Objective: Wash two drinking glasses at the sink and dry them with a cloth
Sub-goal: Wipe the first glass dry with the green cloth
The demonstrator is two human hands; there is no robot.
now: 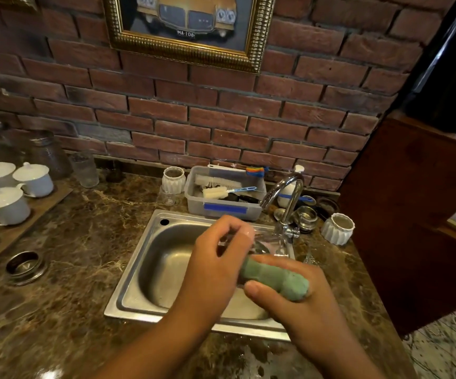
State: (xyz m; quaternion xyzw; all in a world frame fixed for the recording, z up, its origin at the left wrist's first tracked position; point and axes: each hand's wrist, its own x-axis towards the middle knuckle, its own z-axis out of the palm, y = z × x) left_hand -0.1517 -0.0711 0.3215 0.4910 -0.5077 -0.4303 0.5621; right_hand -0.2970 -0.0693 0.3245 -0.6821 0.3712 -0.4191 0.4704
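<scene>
Over the steel sink (150, 272), my left hand (215, 261) grips a clear drinking glass (262, 242) lying on its side, mouth toward the right. My right hand (292, 294) holds a green sponge (276, 280) pushed into the glass's mouth. The glass is see-through and partly hidden by my fingers. A second clear glass (306, 218) stands on the counter behind the chrome tap (287, 192). I see no drying cloth.
A plastic tub (221, 206) of brushes sits behind the sink. White ribbed jars (338, 228) (173, 179) flank it. Lidded white cups (5, 203) fill a tray at left, with tall glasses (84, 168) behind. A metal ring (24, 265) lies on the marble counter.
</scene>
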